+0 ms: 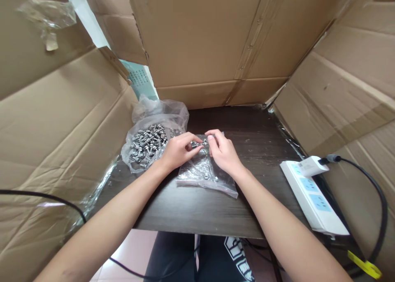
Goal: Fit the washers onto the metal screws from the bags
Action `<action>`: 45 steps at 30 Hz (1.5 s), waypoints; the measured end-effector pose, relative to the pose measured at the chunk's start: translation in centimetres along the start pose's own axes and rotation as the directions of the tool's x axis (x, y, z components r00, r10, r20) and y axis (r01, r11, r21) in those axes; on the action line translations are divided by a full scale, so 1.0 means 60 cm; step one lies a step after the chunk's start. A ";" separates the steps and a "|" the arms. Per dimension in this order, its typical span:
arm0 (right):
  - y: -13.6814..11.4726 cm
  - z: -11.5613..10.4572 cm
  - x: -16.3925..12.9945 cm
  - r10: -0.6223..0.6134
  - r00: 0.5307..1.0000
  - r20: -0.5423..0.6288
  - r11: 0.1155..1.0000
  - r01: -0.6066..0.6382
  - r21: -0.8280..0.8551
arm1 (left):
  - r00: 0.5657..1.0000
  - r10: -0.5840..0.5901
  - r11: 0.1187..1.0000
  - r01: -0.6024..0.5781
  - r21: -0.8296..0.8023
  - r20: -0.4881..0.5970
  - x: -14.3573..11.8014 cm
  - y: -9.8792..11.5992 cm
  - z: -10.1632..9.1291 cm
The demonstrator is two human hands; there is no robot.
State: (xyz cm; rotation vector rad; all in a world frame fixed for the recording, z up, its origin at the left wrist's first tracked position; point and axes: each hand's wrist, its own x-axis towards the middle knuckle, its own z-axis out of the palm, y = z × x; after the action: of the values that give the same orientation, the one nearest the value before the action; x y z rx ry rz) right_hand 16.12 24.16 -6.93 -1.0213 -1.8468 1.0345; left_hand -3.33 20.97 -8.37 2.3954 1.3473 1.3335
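Note:
My left hand (179,150) pinches a small shiny metal bolt (196,144) between thumb and fingertips. Close against the bolt's right end, my right hand (222,151) has its thumb and fingers drawn together on a tiny metal piece that is too small to name. Both hands hover over a clear zip bag (197,169) lying flat, with a couple of nuts (206,176) showing near its front. Just left of my left hand, an open plastic bag (126,150) holds a heap of metal bolts (149,144).
Cardboard walls (203,35) enclose the dark wooden table (197,212) at the back and sides. On the right lies a white power strip (308,199) with a plugged-in adapter (310,166) and black cable (384,204). Another black cable (40,195) crosses at left.

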 end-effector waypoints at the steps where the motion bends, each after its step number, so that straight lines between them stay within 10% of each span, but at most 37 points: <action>1: -0.001 -0.001 0.000 -0.010 1.000 -0.024 0.999 0.009 -0.041 | 1.000 0.000 1.000 0.000 -0.002 0.002 0.000 0.000 0.000; 45: 0.004 0.001 0.009 0.087 0.985 0.152 0.951 -0.128 0.283 | 1.000 0.025 1.000 -0.025 -0.011 -0.006 -0.002 0.001 0.005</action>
State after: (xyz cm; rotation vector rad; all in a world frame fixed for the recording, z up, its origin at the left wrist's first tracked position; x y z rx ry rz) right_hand 15.93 24.70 -7.02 -0.8986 -1.6942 1.4279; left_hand -3.09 20.91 -8.61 2.4110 1.3115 1.3510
